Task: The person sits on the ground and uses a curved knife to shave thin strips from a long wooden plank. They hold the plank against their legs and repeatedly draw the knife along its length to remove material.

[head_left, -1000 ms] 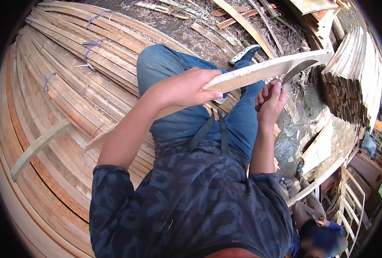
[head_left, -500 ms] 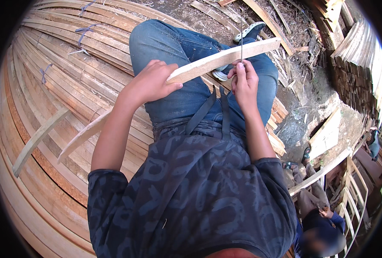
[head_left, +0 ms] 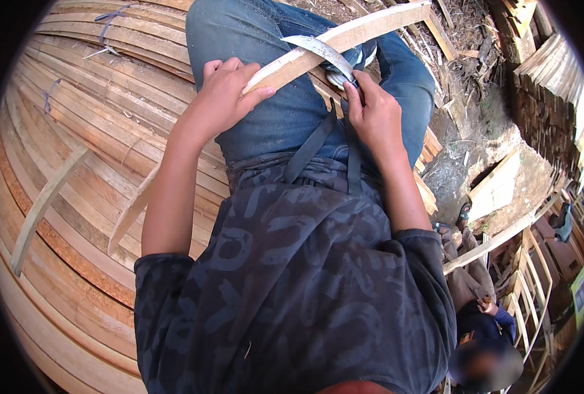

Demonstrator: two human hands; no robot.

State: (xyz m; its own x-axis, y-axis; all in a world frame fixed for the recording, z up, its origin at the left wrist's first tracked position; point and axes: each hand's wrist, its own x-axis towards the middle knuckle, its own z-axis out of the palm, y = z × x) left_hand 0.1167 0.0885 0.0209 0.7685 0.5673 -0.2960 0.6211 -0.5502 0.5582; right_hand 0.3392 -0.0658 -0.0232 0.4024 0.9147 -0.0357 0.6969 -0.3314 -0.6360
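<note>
A curved pale wooden strip lies slanting over my lap, its far end up at the right. Its near end is in my left hand, thumb on one side and fingers on the other. My right hand is closed round the handle of a curved knife; the handle is mostly hidden in the fist. The blade lies across the strip near its middle, its broad side showing and its tip pointing left. Beneath both hands are my legs in blue jeans.
Bundled wooden slats fill the left side, with two loose curved pieces, one a greyish strip, on top. A stack of thin boards stands at the right. Another person sits at the lower right beside a slatted wooden frame.
The knife has turned from edge-on to showing its broad side, its tip swinging left across the strip. The strip and my left hand have shifted slightly; the view has moved too.
</note>
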